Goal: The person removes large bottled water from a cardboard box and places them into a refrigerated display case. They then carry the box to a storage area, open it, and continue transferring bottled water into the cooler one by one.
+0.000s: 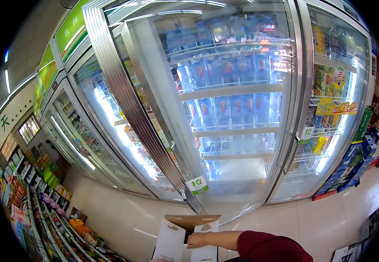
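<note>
A white cardboard box (168, 240) with a brown inside stands at the bottom middle, its top flaps partly raised. My right hand (196, 240) reaches over the box from the right, its fingers bent at the gap between the flaps. Whether it grips a flap or something inside is hidden. Only a sliver of my left hand (162, 260) shows at the bottom edge, by the box's near side. In front of the box, a glass cooler door (235, 193) stands swung outward. Through its fogged glass I see rows of clear plastic bottles (224, 108) on wire shelves.
The door's ribbed metal edge (143, 131) juts toward the box. To the right is another stocked cooler (330, 98), with stacked cartons (349, 163) beside it. Snack shelves (55, 229) run along the left. Pale floor tiles (120, 209) lie between them and the coolers.
</note>
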`<state>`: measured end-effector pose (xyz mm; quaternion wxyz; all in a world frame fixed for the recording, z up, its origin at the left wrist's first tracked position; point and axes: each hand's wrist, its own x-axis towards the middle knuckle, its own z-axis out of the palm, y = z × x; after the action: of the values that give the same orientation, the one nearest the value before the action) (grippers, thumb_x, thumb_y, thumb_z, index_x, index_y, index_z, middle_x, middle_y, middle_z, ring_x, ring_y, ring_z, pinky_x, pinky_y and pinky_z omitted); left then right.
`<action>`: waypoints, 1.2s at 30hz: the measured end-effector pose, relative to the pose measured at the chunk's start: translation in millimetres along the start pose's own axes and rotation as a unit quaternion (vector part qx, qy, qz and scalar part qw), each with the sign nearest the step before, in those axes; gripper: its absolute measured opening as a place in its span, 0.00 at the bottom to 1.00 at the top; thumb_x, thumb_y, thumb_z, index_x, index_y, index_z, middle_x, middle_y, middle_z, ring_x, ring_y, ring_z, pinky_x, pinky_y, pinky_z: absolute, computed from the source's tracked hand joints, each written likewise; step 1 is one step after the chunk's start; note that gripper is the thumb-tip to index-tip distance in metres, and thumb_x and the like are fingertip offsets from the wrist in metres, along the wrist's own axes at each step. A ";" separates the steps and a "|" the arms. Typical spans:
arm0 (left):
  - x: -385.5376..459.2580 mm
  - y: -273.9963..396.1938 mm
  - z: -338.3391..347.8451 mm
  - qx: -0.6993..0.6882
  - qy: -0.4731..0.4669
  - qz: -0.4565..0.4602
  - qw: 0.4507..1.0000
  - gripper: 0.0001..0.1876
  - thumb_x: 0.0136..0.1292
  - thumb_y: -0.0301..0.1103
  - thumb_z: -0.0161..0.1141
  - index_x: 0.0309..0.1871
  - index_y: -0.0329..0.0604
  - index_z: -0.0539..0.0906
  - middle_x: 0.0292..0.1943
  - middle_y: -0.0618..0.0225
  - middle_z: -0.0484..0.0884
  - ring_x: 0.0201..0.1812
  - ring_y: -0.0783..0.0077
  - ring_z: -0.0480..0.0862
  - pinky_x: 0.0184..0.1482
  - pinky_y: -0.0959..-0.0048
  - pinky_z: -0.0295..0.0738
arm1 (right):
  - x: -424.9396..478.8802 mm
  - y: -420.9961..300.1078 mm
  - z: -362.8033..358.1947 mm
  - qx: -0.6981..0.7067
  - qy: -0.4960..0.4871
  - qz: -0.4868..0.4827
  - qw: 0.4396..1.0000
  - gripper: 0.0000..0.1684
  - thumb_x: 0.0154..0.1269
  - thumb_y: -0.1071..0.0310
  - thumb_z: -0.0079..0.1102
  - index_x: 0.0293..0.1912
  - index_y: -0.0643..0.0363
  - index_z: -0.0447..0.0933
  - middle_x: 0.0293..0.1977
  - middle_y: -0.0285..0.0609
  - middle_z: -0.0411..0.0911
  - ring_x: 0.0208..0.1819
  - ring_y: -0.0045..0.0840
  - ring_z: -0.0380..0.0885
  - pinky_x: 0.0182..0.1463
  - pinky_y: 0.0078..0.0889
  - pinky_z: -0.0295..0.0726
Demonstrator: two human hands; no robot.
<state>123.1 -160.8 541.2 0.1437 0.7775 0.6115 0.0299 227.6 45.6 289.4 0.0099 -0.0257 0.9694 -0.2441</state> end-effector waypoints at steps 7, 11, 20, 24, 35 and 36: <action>-11.2 14.9 -17.2 0.002 -0.027 -0.142 0.989 0.31 0.55 0.65 0.54 0.17 0.43 0.79 0.17 0.55 0.77 0.22 0.49 0.78 0.25 0.55 0.72 | -35.1 -50.3 -189.5 -0.286 0.399 0.254 0.834 0.37 0.61 0.51 0.53 0.66 0.56 0.60 0.68 0.44 0.55 0.69 0.37 0.53 0.62 0.68 0.55; 5.3 9.2 -3.1 0.073 -0.037 -0.079 0.993 0.28 0.57 0.61 0.54 0.15 0.46 0.79 0.14 0.62 0.77 0.22 0.54 0.80 0.25 0.59 0.75 | -27.0 15.3 -213.7 -0.369 0.500 0.240 0.745 0.36 0.60 0.54 0.55 0.65 0.57 0.60 0.68 0.42 0.55 0.70 0.35 0.51 0.64 0.67 0.50; 71.7 45.3 4.6 0.106 -0.002 0.105 0.989 0.23 0.58 0.57 0.55 0.19 0.49 0.78 0.18 0.69 0.77 0.24 0.64 0.81 0.23 0.64 0.74 | -21.6 -53.0 -183.0 -0.034 -0.006 0.100 0.994 0.13 0.54 0.61 0.53 0.32 0.57 0.82 0.31 0.50 0.81 0.35 0.44 0.80 0.40 0.46 0.77; 133.8 94.4 13.6 0.039 0.063 0.352 0.933 0.19 0.58 0.51 0.58 0.18 0.49 0.75 0.17 0.71 0.74 0.23 0.68 0.78 0.23 0.68 0.73 | -63.7 -12.1 -60.2 -0.013 -0.265 0.091 0.960 0.17 0.57 0.58 0.53 0.42 0.55 0.82 0.41 0.49 0.81 0.45 0.42 0.78 0.48 0.45 0.75; 160.4 102.8 42.2 -0.004 -0.271 0.279 0.921 0.24 0.62 0.59 0.50 0.33 0.47 0.79 0.31 0.65 0.80 0.37 0.58 0.80 0.38 0.64 0.75 | -303.2 -119.0 -101.0 -0.106 0.100 0.352 0.924 0.16 0.56 0.56 0.52 0.20 0.55 0.76 0.19 0.45 0.76 0.23 0.38 0.73 0.34 0.37 0.72; 165.7 94.0 54.9 -0.033 -0.303 0.252 0.918 0.24 0.63 0.59 0.48 0.38 0.47 0.79 0.35 0.63 0.81 0.40 0.57 0.80 0.41 0.64 0.75 | -315.6 -138.1 -115.6 -0.135 0.185 0.296 0.927 0.15 0.54 0.58 0.54 0.18 0.54 0.74 0.18 0.42 0.74 0.22 0.36 0.71 0.34 0.35 0.70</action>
<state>265.4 -31.8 491.7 0.3352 0.8728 0.3208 -0.1515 545.3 -3.8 458.7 -0.1015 0.3071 0.9412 -0.0976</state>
